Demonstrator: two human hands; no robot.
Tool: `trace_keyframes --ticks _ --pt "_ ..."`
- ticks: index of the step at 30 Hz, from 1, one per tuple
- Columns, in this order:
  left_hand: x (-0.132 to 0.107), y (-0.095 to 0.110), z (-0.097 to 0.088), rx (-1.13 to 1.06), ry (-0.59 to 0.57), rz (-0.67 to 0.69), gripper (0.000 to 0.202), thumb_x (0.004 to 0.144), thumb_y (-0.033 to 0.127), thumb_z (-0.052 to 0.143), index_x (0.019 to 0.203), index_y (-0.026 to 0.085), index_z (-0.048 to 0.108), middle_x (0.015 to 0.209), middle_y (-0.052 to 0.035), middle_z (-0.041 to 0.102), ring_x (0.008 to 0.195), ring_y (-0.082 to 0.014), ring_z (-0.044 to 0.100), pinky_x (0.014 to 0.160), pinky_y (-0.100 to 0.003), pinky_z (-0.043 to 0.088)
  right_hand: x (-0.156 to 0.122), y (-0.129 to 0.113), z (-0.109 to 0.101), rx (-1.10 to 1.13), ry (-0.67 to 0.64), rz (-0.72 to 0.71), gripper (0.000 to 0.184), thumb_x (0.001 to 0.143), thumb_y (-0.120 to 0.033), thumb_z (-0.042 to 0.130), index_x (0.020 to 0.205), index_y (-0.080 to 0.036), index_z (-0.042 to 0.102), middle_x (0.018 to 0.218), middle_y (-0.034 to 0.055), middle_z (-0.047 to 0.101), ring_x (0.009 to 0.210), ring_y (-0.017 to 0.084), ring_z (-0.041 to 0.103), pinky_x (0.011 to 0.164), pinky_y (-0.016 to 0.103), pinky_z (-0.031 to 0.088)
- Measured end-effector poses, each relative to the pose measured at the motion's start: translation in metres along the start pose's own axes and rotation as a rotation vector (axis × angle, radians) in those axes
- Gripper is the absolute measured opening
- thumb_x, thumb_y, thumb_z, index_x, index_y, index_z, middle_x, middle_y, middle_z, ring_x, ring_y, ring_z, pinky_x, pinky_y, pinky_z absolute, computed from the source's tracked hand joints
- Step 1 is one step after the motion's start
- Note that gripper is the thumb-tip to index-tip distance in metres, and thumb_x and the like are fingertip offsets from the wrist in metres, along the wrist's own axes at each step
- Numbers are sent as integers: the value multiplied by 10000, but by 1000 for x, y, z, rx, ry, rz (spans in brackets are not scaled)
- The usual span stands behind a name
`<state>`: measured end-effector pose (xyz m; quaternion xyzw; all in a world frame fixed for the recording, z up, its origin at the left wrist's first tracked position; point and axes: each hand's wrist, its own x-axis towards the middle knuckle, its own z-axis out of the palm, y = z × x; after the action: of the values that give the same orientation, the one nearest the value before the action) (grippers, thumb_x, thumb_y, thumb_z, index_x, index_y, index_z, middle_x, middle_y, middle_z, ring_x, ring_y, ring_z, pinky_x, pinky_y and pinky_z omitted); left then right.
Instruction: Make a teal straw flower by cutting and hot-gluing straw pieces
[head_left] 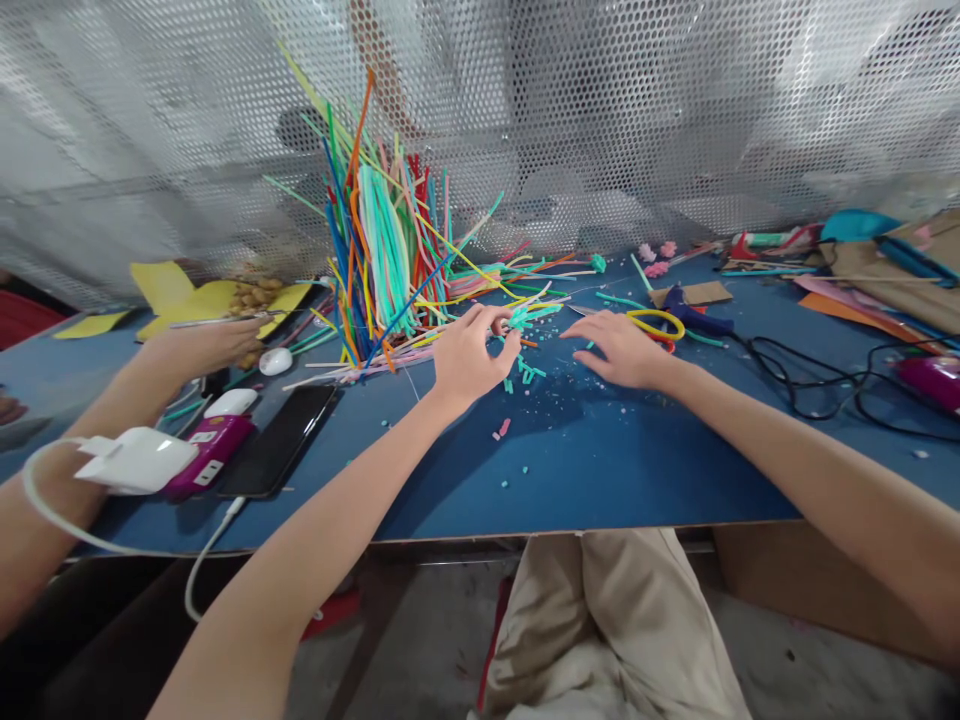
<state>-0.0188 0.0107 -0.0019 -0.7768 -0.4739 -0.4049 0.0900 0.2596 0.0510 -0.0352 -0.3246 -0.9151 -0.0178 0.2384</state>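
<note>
Many coloured stems (386, 250) crowd behind the left hand (471, 355), pinching teal pieces (534, 314); scissors (660, 334) lie beside the spread right hand (622, 350).

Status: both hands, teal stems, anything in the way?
Left hand pinching teal stems. Right hand open, close beside yellow-handled scissors. Nearby clutter: loose teal scraps on blue table.

Turq. strips (535, 313), blu tbl (450, 490)

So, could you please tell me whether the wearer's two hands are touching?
Apart: the head view shows blue table between the left hand and right hand.
</note>
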Motion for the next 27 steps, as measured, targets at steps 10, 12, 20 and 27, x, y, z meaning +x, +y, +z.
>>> trace_keyframes --ticks 10,12,20,27 --pt "0 -8 10 38 -105 -64 231 918 455 639 1007 279 759 765 8 751 697 -189 677 635 -289 466 0 -53 7 118 -189 -113 547 1043 -527 340 1484 -252 512 1518 99 528 1365 310 478 1133 540 358" --pt "-1 -11 11 44 -96 -57 227 932 461 628 981 294 775 740 10 748 658 -182 668 614 -287 457 0 -52 10 104 -206 -127 573 1038 -550 343 1513 -260 479 1547 95 498 1384 315 459 1144 543 339" --pt "0 -9 10 32 -54 -25 265 990 449 563 1020 285 769 955 -1 787 856 -190 727 724 -313 510 1 -53 17 90 -215 -139 602 1029 -585 349 1516 -258 483 1545 61 508 1371 335 446 1123 540 326" --pt "0 -15 12 41 4 8 244 965 433 622 1066 274 777 916 -18 787 818 -187 705 796 -330 515 3 -50 14 98 -155 -159 571 1029 -570 375 1414 -210 594 1426 92 622 1287 310 507 1082 505 338"
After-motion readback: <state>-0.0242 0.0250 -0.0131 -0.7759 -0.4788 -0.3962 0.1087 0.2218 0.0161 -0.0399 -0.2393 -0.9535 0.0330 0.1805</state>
